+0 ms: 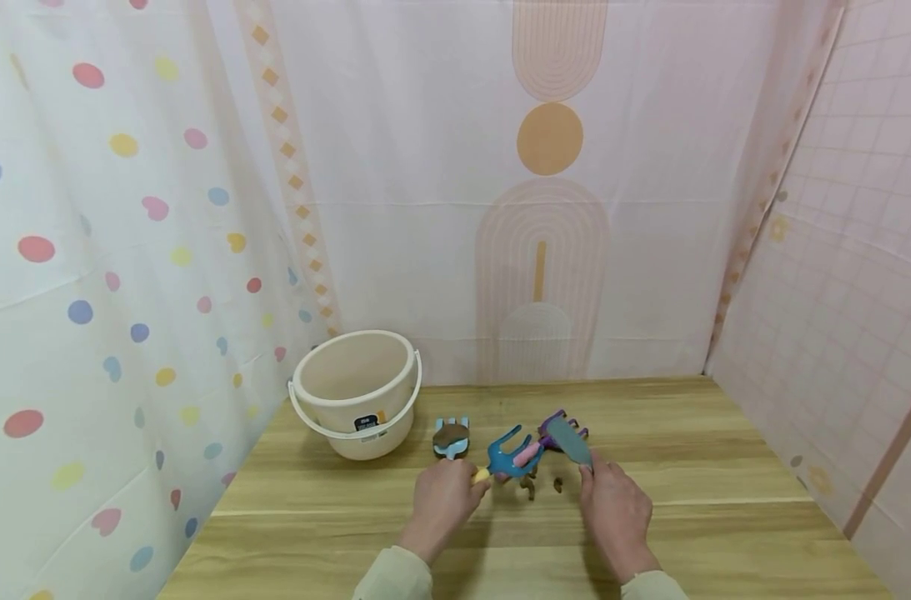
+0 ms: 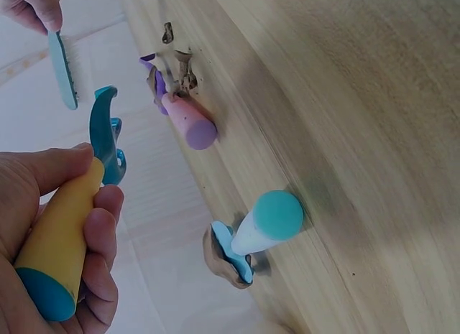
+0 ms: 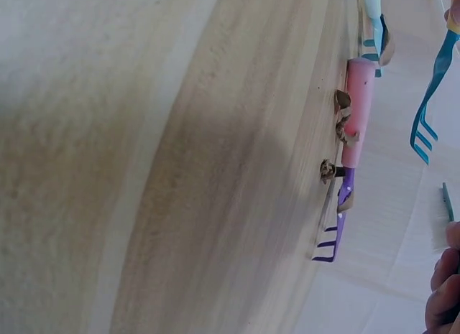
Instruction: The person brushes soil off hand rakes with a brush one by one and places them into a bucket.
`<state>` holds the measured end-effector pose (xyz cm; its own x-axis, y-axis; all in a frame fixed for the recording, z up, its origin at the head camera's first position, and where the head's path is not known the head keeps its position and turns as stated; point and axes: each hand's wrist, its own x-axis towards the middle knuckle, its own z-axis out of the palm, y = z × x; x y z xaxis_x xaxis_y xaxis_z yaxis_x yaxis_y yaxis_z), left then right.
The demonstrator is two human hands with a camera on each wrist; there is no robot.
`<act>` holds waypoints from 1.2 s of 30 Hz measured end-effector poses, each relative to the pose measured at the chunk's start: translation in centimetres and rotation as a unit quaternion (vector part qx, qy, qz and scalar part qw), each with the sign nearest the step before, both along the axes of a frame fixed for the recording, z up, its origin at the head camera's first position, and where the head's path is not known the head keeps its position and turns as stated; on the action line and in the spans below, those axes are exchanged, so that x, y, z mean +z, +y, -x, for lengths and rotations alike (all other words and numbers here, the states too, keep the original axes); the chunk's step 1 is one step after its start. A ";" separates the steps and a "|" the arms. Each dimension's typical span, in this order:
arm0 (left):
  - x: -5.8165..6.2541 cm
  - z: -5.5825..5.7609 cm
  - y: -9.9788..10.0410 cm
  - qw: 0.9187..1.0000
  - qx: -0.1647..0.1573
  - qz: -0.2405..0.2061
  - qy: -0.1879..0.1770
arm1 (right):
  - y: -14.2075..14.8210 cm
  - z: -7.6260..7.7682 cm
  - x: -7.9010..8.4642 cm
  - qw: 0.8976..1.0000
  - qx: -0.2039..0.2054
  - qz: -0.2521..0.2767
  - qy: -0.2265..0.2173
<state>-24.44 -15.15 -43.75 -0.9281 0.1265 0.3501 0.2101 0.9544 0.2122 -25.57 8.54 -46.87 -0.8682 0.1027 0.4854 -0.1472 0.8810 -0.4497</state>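
Observation:
My left hand [image 1: 440,504] grips the yellow handle [image 2: 61,240] of a blue hand rake [image 1: 506,461], raised above the table. Its curved tines look clean in the left wrist view. In my right hand [image 1: 618,510] is a grey-green brush [image 1: 570,439], with short bristles along one side in the left wrist view [image 2: 62,72]. Below lies a purple hand rake [image 3: 341,233] with a pink handle [image 3: 359,108], partly hidden by the brush and blue rake in the head view. Left of it, a light blue rake [image 1: 451,450] carries a brown clump [image 1: 451,435].
Small brown crumbs [image 1: 558,484] are scattered on the wooden table [image 1: 688,467] around the pink handle. A cream bucket [image 1: 361,408] with its handle down stands at the back left. Patterned curtains [image 1: 417,208] border the table at the back and sides.

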 end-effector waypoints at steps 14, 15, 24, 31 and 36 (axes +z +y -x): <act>2.2 0.2 -0.2 0.997 -0.022 -0.025 0.064 | 0.0 -0.3 0.3 0.998 -0.003 0.041 -0.050; 2.8 0.2 -0.3 0.997 -0.025 -0.023 0.073 | 0.1 -0.3 0.3 0.998 -0.002 0.040 -0.051; 8.0 1.1 -3.4 0.994 -0.020 -0.017 0.105 | -0.1 -0.4 0.6 0.996 0.003 0.054 -0.073; 11.7 2.0 -8.2 0.994 0.006 -0.006 0.107 | 0.1 -0.8 0.4 0.994 -0.001 0.059 -0.096; 13.6 3.1 -12.4 0.997 0.035 0.001 0.075 | 0.2 -0.8 0.2 0.994 0.003 0.057 -0.095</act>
